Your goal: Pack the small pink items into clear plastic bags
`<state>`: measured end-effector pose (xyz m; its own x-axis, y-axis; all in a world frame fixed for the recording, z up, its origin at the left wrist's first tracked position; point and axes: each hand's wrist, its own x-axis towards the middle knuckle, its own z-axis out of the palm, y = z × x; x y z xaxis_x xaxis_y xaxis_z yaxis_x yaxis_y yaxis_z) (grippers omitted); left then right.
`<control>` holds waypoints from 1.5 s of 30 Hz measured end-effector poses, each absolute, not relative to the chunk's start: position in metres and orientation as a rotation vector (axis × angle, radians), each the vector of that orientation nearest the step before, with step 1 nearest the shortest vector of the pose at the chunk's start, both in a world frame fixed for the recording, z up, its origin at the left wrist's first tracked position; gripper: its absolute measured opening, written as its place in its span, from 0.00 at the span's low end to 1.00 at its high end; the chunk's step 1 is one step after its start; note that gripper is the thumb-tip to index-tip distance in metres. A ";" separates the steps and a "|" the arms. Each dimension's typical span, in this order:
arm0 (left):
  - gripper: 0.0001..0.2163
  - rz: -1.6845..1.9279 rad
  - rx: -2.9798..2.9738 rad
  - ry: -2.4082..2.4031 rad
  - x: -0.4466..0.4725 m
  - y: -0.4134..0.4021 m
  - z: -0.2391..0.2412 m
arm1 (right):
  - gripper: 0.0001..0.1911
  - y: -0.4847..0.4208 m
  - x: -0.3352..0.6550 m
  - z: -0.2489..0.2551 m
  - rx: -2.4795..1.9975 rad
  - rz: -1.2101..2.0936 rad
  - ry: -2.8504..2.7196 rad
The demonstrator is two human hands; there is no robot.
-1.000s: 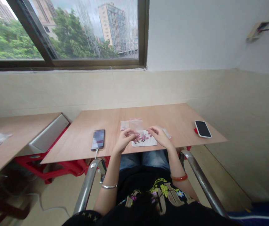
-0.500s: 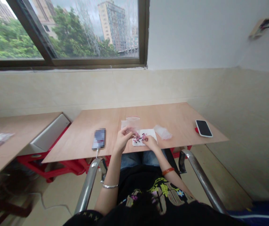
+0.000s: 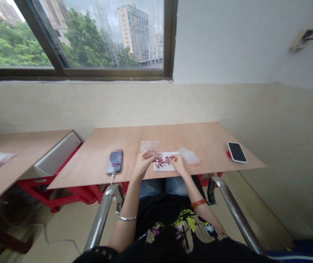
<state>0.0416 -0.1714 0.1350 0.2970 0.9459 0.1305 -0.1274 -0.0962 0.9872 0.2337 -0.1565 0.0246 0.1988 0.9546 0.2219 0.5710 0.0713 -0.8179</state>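
On a white sheet (image 3: 170, 167) near the front edge of the wooden table (image 3: 200, 137) lie several small pink and dark pieces (image 3: 162, 161). My left hand (image 3: 143, 163) rests at the sheet's left edge, fingers curled; a small clear plastic bag (image 3: 149, 145) lies flat just beyond it, and whether the hand still touches it is unclear. My right hand (image 3: 178, 163) is at the sheet's right side, fingertips pinched at the pieces. A second clear bag (image 3: 189, 155) lies to the right of that hand.
A phone with a blurred screen (image 3: 115, 161) lies left of my hands, its cable hanging off the edge. A white-cased phone (image 3: 236, 152) sits at the table's right end. Chrome chair arms (image 3: 103, 215) flank my lap. Another table (image 3: 22, 153) stands left.
The clear bag that my left hand held upright now lies low on the table. My right hand drew back toward me, then moved to the sheet's right side.
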 end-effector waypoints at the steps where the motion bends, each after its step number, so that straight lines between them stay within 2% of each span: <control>1: 0.09 1.093 1.359 0.844 0.041 -0.171 0.135 | 0.09 -0.159 0.236 0.041 -1.572 0.543 -1.456; 7: 0.11 0.998 1.436 0.846 0.045 -0.172 0.132 | 0.11 -0.193 0.246 0.164 -1.022 0.590 -1.404; 11: 0.12 0.934 1.523 0.800 0.049 -0.173 0.129 | 0.11 -0.210 0.242 0.203 -0.915 0.728 -1.594; 15: 0.11 0.890 1.586 0.769 0.049 -0.173 0.129 | 0.11 -0.206 0.238 0.201 -1.060 0.844 -1.718; 22: 0.10 0.904 1.599 0.768 0.048 -0.175 0.134 | 0.12 -0.196 0.243 0.202 -1.096 0.636 -1.817; 27: 0.10 0.878 1.594 0.789 0.049 -0.176 0.139 | 0.19 -0.197 0.246 0.206 -1.035 0.861 -1.931; 36: 0.14 0.777 1.572 0.733 0.049 -0.184 0.152 | 0.18 -0.200 0.245 0.216 -1.059 0.772 -1.800; 45: 0.16 0.835 1.530 0.705 0.054 -0.190 0.159 | 0.11 -0.196 0.246 0.216 -0.971 0.779 -1.729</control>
<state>0.0541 -0.1898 0.1586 0.5591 0.8212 0.1141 -0.0246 -0.1211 0.9923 0.2459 -0.1965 0.2158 -0.2134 0.8760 0.4325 0.2563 0.4774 -0.8405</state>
